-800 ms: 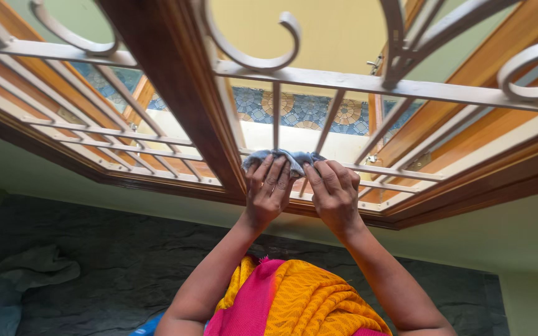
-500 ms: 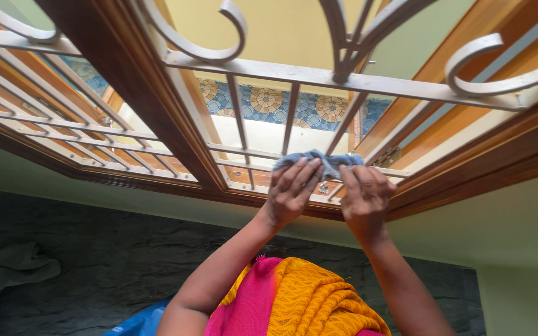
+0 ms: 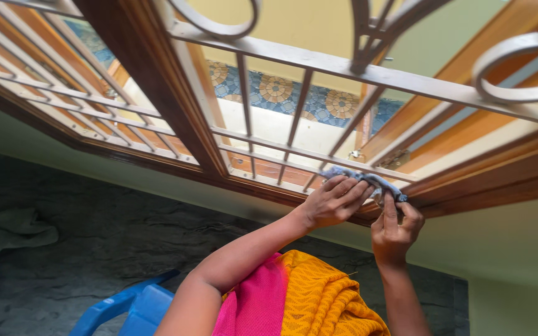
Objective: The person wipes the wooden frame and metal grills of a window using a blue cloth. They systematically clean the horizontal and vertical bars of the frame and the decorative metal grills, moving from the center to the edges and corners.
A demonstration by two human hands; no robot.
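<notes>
Head view: both hands [image 3: 362,208] press cloth [image 3: 363,179] against grille's [image 3: 319,155] corner by frame [image 3: 468,180].

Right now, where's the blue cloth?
The blue cloth lies over the window grille's lowest bar, right of centre, held by the left hand and right hand.

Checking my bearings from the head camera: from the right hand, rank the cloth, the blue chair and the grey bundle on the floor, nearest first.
1. Cloth: gripped by the right hand, against the lower window bar.
2. Blue chair: down at lower left, beyond the left arm.
3. Grey bundle: far left edge, on the dark floor.
</notes>
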